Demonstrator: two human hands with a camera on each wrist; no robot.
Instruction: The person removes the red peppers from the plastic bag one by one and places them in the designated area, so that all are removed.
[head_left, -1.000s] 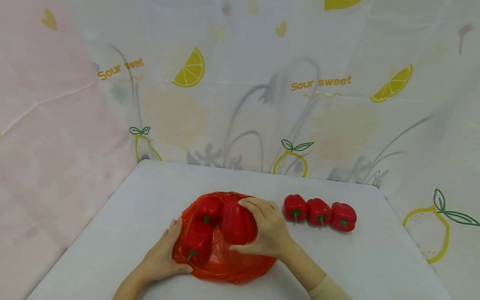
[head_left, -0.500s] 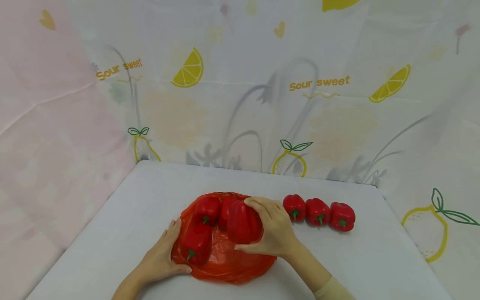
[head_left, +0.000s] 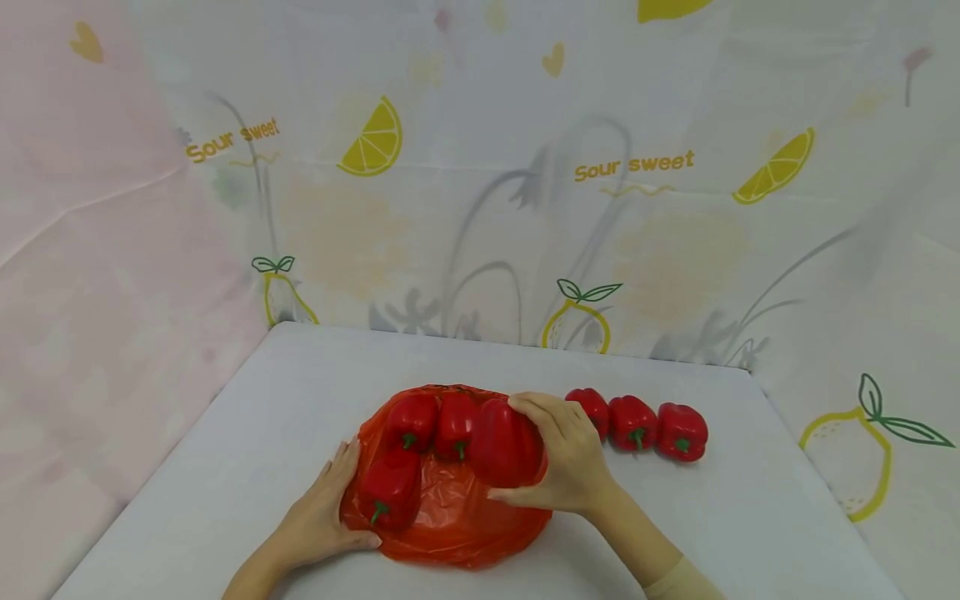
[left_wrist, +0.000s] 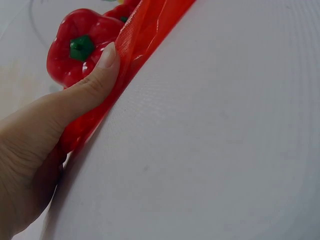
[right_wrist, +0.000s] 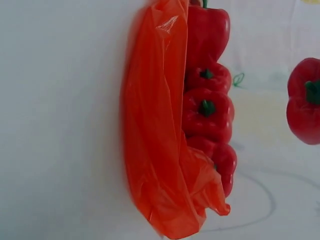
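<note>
My right hand [head_left: 566,457] grips a red bell pepper [head_left: 504,446], thumb below and fingers over its far side, above the right part of an orange-red plastic bag [head_left: 457,533]. Three more bell peppers lie in the bag: one at the back left [head_left: 411,423], one at the back middle [head_left: 455,421] and one at the front left [head_left: 392,490]. Against the bag's left edge rests my left hand [head_left: 318,508], fingers straight and thumb spread. The left wrist view shows its thumb [left_wrist: 90,95] along the bag's side. My right hand is outside the right wrist view.
To the right of the bag, a row of red bell peppers stands on the white table [head_left: 315,367]: the left one [head_left: 588,408] partly behind my right hand, a middle one [head_left: 632,423] and a right one [head_left: 681,432]. A printed cloth backdrop [head_left: 480,208] rises behind the table.
My right hand has moved a little rightward with its pepper, uncovering the pepper at the back middle of the bag. My left hand stays at the bag's edge.
</note>
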